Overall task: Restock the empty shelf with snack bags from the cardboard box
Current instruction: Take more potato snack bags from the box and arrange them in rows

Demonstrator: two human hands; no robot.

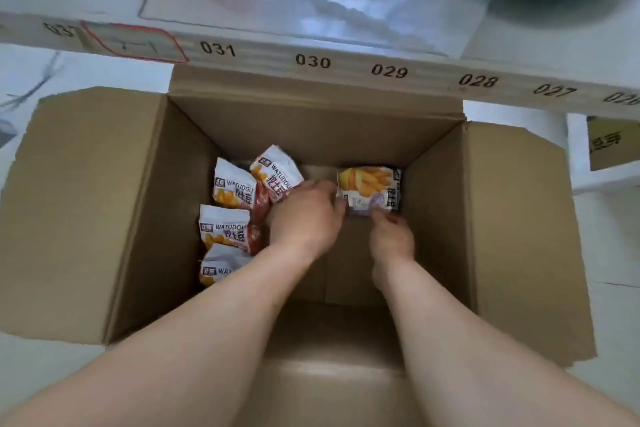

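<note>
Though blurred, purple bag [370, 189] seemingly sideways.

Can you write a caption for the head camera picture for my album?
Both hands reach into the box for the purple bag beside four red bags.

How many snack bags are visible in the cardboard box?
5: four red bags at the box's left, one purple bag held by both hands. Others may be hidden.
</note>
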